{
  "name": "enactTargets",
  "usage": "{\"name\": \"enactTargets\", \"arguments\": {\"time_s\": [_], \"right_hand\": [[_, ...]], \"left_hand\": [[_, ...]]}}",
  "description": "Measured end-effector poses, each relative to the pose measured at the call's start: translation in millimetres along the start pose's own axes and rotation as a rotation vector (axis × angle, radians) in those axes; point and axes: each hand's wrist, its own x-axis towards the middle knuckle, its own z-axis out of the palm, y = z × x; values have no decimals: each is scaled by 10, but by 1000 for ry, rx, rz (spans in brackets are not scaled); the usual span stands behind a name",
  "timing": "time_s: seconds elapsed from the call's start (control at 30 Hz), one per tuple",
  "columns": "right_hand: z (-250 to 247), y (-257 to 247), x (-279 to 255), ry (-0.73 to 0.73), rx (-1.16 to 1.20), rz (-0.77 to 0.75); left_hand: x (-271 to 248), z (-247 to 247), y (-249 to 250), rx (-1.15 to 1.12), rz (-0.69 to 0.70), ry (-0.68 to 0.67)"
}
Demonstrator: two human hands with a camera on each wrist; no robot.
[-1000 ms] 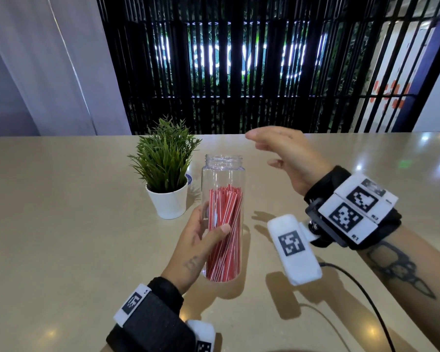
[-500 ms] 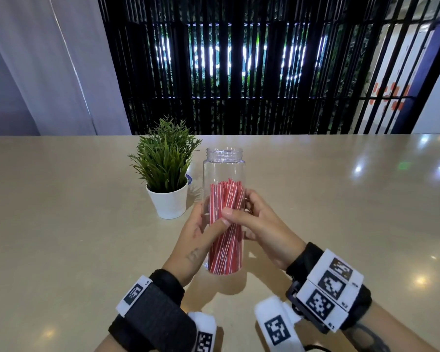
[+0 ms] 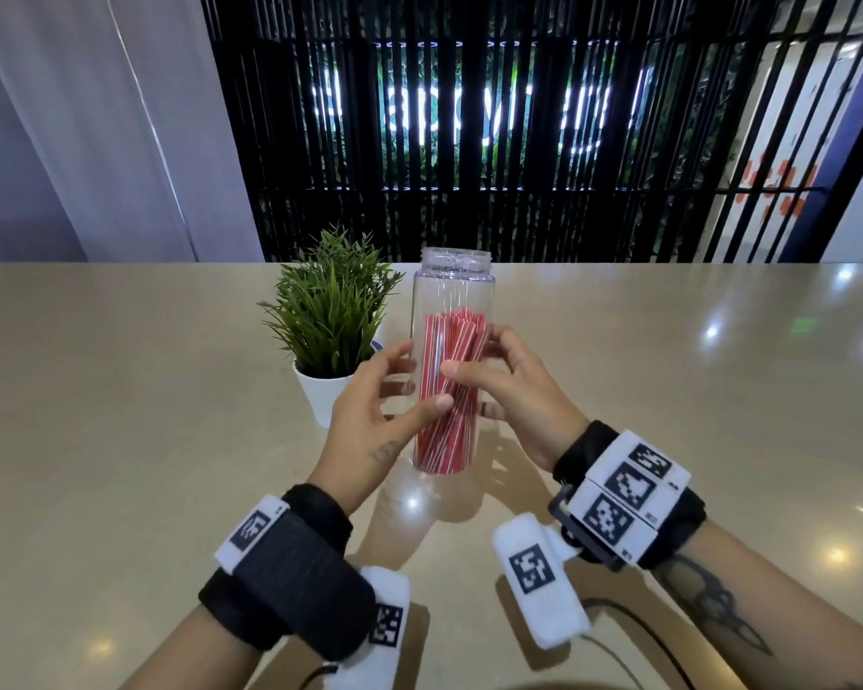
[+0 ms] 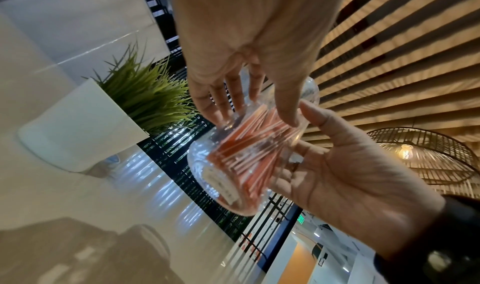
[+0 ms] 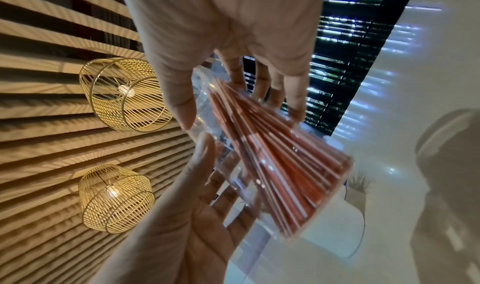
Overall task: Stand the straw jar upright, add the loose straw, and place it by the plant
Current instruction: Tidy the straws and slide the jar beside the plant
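Clear plastic straw jar (image 3: 452, 291) of red-and-white straws (image 3: 447, 390), upright, gripped between left hand (image 3: 369, 415) and right hand (image 3: 514, 390), lifted off beige surface (image 3: 120, 440). Potted plant (image 3: 331, 321) just beyond left hand's fingers.

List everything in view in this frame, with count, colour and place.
jar: one, clear, upright, lifted off the table, right of the plant, held in both hands
straws: a bundle, red and white, inside the jar
plant: one, green in a white pot, on the table
table: one, beige, glossy
lamps: two, wicker, overhead
left hand: on the jar's left side
right hand: on the jar's right side
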Motion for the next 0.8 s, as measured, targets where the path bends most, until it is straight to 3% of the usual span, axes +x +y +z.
{"name": "enactTargets", "arguments": {"time_s": [0.27,0.43,0.57,0.8], "right_hand": [[145,108,520,64,-343,-135],[188,279,735,156,-289,-20],[231,495,868,234,-315,7],[178,897,945,296,-390,86]], "left_hand": [[509,-107,-241,78,-31,-32],[732,-117,-448,291,-20,-77],[818,-51,-570,257,-102,-90],[853,99,-821,267,-209,-257]]}}
